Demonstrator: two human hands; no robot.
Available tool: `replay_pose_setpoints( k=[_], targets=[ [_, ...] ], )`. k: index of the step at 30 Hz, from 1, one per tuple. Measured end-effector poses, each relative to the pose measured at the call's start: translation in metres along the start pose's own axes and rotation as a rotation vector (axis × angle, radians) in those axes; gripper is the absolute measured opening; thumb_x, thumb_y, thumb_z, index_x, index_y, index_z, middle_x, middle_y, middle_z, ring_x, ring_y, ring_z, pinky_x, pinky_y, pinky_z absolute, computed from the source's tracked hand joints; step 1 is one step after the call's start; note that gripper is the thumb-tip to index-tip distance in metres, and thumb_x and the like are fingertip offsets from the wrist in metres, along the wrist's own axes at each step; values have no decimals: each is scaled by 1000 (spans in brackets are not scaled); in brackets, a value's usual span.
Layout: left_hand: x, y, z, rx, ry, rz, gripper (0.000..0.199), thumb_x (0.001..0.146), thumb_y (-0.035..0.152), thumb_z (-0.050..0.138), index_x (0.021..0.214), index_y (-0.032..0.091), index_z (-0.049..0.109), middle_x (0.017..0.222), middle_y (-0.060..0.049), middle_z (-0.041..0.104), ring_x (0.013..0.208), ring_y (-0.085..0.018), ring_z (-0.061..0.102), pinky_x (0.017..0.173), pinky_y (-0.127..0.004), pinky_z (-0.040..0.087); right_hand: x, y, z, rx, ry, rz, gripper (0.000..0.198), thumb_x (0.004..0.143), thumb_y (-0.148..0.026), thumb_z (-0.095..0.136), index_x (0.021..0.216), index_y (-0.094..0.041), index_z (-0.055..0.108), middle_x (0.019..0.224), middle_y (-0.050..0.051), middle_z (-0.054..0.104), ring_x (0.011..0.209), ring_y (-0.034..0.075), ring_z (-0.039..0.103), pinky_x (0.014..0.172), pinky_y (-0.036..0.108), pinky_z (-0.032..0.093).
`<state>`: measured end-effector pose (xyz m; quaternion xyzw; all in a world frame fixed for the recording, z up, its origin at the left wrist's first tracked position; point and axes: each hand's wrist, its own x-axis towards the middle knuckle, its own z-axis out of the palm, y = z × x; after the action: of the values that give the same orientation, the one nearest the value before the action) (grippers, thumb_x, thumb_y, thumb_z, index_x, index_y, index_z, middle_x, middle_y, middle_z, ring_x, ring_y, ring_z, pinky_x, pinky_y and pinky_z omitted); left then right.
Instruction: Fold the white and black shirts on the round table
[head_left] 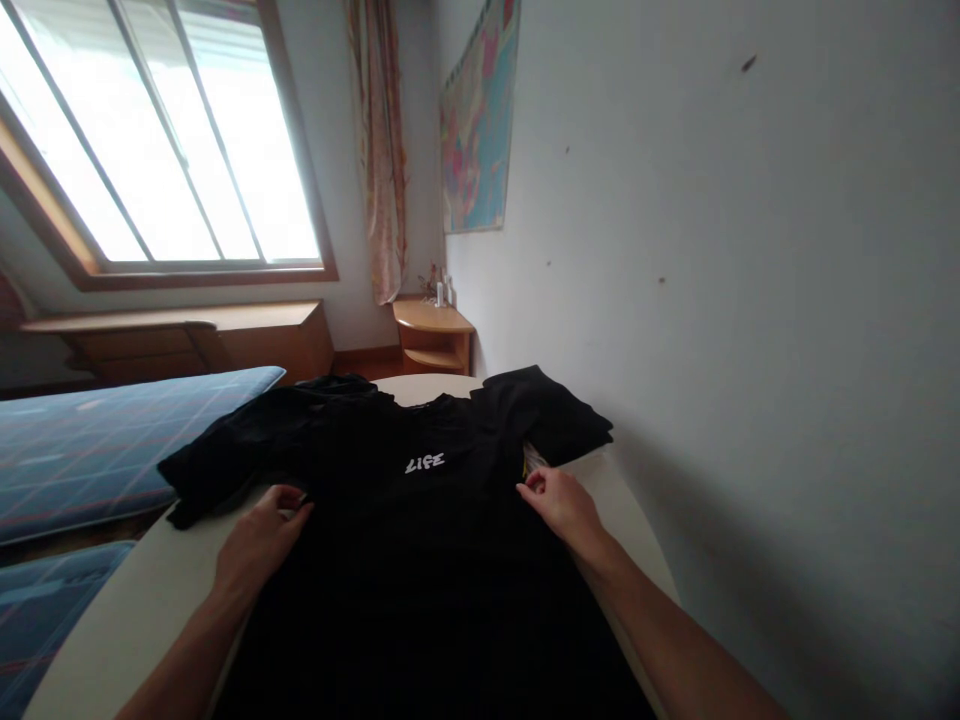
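A black T-shirt [420, 570] with a small white print on its chest lies spread over a round white table [112, 620]. Its neckline points away from me and its sleeves reach out to both sides. At the shirt's left edge, just below the sleeve, my left hand [274, 525] pinches the fabric between thumb and fingers. On the opposite edge, under the other sleeve, my right hand [559, 500] pinches the cloth likewise. Something pale and yellow shows in the gap beside the right hand; I cannot make out what it is.
Blue plaid mattresses [112, 440] lie left of the table. A white wall [750, 350] runs close along the right side. Farther back stand a wooden desk [270, 318] under the window and a small corner shelf [435, 318]. A map [480, 130] hangs on the wall.
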<state>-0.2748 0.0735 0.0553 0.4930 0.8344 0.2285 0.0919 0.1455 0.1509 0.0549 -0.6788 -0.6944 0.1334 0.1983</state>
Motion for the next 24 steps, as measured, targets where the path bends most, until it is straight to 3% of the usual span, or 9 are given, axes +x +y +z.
replay_pose_setpoints(
  k=[5,13,19,24],
  targets=[
    [-1,-5,0,-7,-4,-1,22,80,41,55,93,24,59,87,-6,75,83,-28,71,67,-32,47,3,5,4,18,31,-28,15,85,-33,64,75,-22,69,75,3,72,72,19,66,60,26,36],
    [4,-13,5,-111,127,29,17,80,40,55,86,24,55,77,-5,72,77,-27,71,65,-32,46,4,15,-2,261,120,-106,8,82,-29,58,78,-22,57,72,2,69,67,18,65,63,27,42],
    [11,-27,11,-391,44,30,44,60,45,72,93,21,56,88,-7,73,78,-27,71,65,-33,52,3,18,2,337,98,-154,14,74,-26,60,86,-23,53,78,0,66,68,17,64,66,27,46],
    [10,-33,12,-619,-92,-30,58,53,48,77,98,20,53,70,0,69,62,-23,67,54,-30,50,4,19,2,391,77,-182,17,75,-25,57,91,-22,54,82,1,65,67,16,64,67,28,48]
  ],
)
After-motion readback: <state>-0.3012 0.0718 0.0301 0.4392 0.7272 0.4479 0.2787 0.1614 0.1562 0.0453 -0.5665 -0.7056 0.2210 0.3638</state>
